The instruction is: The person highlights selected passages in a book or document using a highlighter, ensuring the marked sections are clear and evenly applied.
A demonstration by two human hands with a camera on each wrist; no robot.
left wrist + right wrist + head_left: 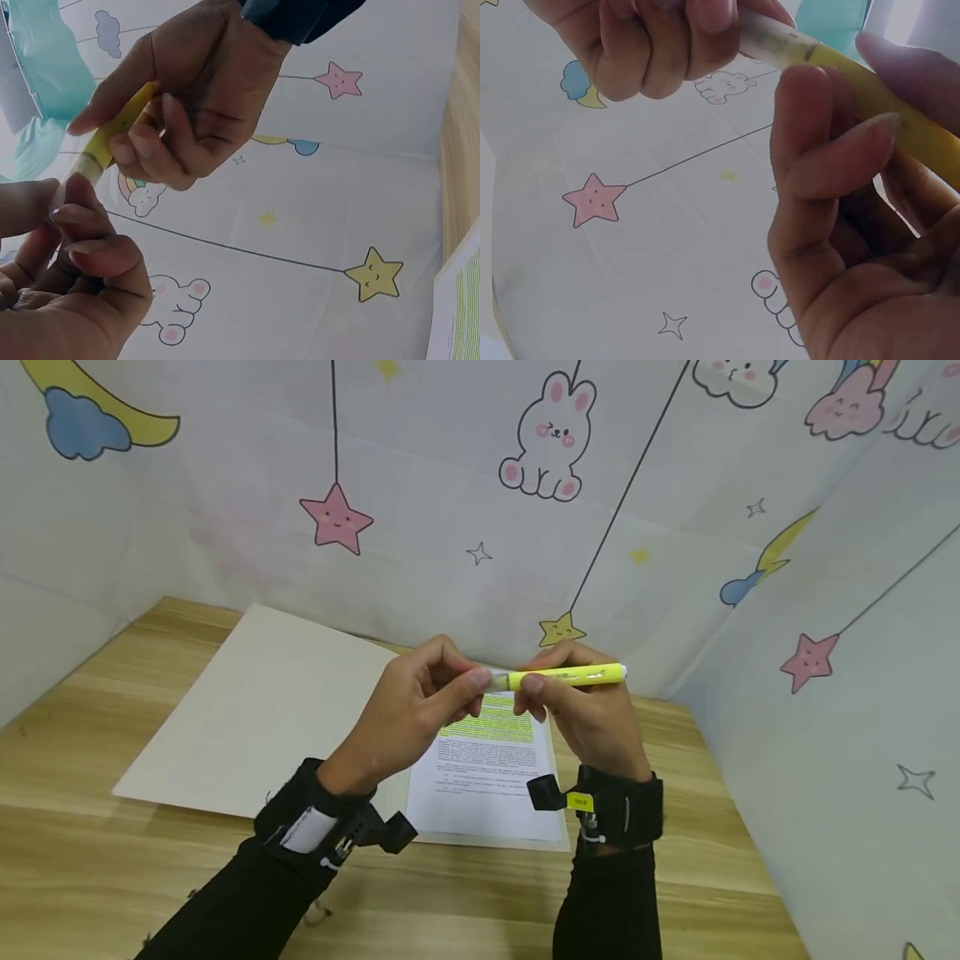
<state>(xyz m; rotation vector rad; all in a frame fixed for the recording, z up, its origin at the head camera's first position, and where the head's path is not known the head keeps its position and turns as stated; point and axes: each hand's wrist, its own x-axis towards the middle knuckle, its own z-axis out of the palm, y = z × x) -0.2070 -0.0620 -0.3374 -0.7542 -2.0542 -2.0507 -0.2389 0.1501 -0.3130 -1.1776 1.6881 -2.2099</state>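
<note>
A yellow highlighter (585,675) is held level in the air above a printed sheet (487,814). My left hand (405,710) pinches its clear cap (769,39) between thumb and fingers. Around the yellow barrel, my right hand (600,718) grips with the thumb on the near side. Cap and barrel meet in one line in the right wrist view; whether the cap is fully seated I cannot tell. On the sheet, the upper lines of print bear yellow-green marking, partly hidden behind the hands.
An opened white folder (262,710) lies on the wooden table (465,893), its cover spread to the left and the sheet on its right side. A white cloth wall (435,460) with cartoon stars and a rabbit rises behind and to the right.
</note>
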